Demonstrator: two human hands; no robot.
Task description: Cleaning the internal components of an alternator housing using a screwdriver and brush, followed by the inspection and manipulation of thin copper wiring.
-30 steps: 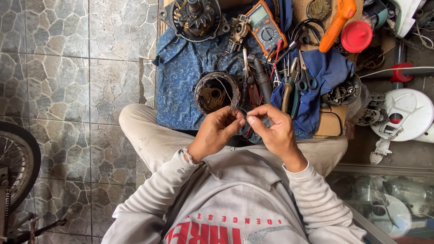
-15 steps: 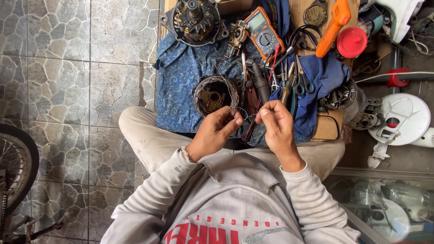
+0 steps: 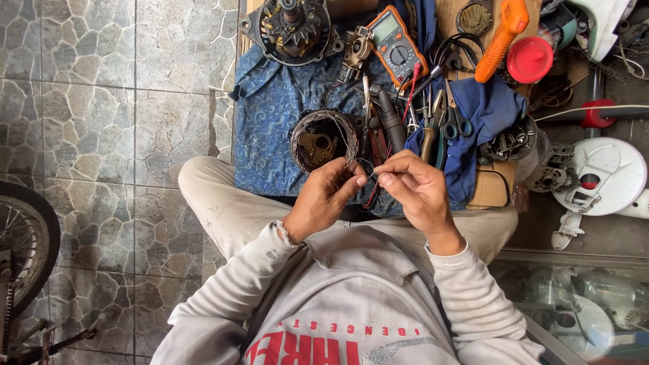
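The left hand (image 3: 328, 196) and right hand (image 3: 412, 186) meet above the lap, fingers of both pinched on a thin wire (image 3: 368, 172) too fine to follow. It seems to lead from the round coil ring (image 3: 323, 140) on the blue cloth (image 3: 274, 115) just beyond; the join is hidden behind the left hand's fingers. Pliers (image 3: 427, 132) lie close by.

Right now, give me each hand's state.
Left hand: closed, pinching a thin wire.
Right hand: closed, pinching the same wire.
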